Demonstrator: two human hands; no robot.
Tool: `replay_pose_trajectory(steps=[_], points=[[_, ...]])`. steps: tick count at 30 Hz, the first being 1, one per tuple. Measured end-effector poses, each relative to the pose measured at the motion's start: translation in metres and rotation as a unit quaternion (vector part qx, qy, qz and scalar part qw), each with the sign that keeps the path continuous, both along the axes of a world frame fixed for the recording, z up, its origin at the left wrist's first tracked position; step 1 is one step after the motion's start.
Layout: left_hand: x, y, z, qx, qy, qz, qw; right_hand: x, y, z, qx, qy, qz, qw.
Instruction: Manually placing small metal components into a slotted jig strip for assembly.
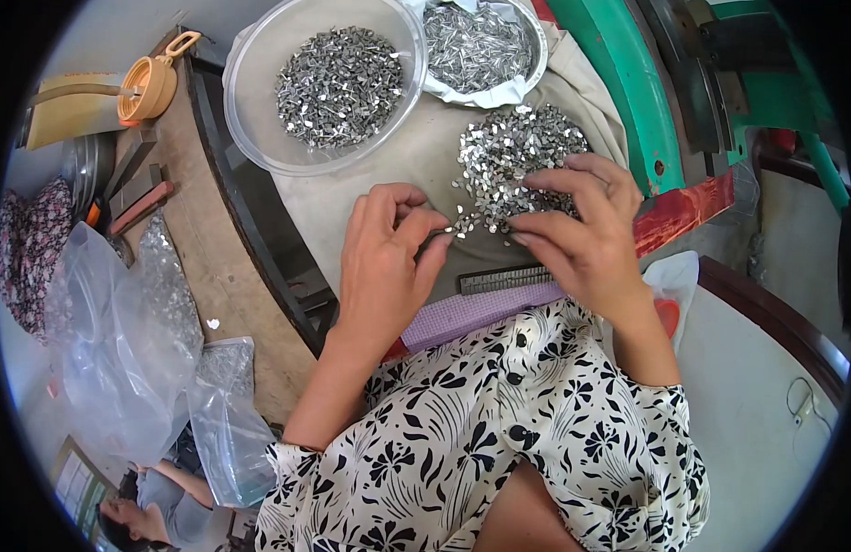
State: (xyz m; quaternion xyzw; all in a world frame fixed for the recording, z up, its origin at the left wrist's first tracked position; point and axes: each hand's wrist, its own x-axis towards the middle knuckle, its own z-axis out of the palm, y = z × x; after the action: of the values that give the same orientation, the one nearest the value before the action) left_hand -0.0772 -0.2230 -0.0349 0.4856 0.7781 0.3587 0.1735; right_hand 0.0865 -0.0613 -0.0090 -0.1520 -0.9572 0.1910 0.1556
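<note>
Bare beige cloth (418,158) is leaving a lane between a round translucent plastic bowl (252,85) and a heap of small silver metal pieces (517,152), which are blocking either side.

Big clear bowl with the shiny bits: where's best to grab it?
Probably hold the clear bowl by its near-left rim, coming from the left: the round lip stands free there, while its right edge sits close against the silver bowl.

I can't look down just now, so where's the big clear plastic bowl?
The clear plastic bowl is at the top of the head view, left of centre, beyond the left hand and just left of the silver bowl.
</note>
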Motion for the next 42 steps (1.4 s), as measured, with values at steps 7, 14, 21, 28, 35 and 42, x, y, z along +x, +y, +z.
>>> replay_pose_trajectory(steps=[7,14,21,28,35,42], points=[[0.002,0.003,-0.003,0.010,-0.008,0.010,1.000,0.029,-0.010,0.005,-0.074,-0.049,0.050,0.995],[0.003,0.002,-0.004,0.013,-0.012,0.008,1.000,0.031,-0.020,-0.002,-0.027,-0.059,0.056,0.996],[0.002,-0.001,-0.001,-0.010,-0.038,-0.011,0.999,0.038,-0.016,-0.005,-0.053,-0.049,0.016,0.997],[0.000,-0.002,0.003,-0.024,-0.052,-0.021,0.998,0.035,-0.021,-0.006,-0.039,-0.039,0.039,0.998],[-0.001,-0.001,0.002,-0.001,-0.039,-0.023,0.999,0.032,-0.033,-0.013,0.054,-0.010,0.085,0.995],[-0.002,-0.001,0.003,0.002,-0.041,-0.028,0.999,0.021,-0.018,-0.002,0.044,0.052,0.053,0.996]])
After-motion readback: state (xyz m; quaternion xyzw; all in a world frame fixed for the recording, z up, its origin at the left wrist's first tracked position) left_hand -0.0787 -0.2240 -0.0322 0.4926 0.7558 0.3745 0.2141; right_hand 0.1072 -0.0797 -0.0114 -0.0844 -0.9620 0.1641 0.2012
